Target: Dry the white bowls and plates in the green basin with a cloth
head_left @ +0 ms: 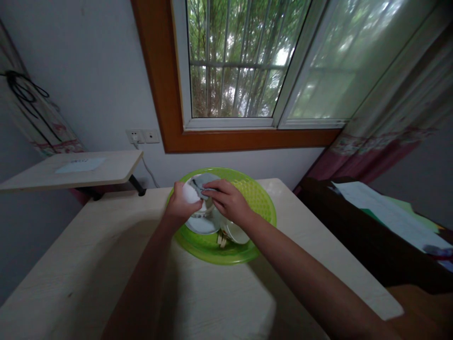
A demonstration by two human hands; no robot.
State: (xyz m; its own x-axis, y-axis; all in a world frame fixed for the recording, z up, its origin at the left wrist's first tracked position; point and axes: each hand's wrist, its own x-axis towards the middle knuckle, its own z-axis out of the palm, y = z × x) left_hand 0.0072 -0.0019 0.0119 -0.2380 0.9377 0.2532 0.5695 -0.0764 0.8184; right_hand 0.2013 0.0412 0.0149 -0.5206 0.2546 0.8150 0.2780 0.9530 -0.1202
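Note:
Above the green plastic basket [215, 257], my left hand [179, 208] is closed around the side of a small rounded white bowl [190, 194]. My right hand [230, 200] pinches a grey cloth [204, 181] that lies against the bowl; fingers hide part of both. Below them in the basket, a white plate [202, 225] carries another piece of white crockery with a patterned rim. Beside it a white cup [236, 232] lies on its side, partly under my right wrist. Small light-brown pieces [222, 239], of a kind I cannot make out, sit by the cup.
The basket stands on a pale wooden table [141, 264] against the wall under a window. A raised wooden shelf [78, 170] stands on the table at the left. A white cord [150, 172] hangs from the wall socket. Papers [385, 212] lie on dark furniture at the right.

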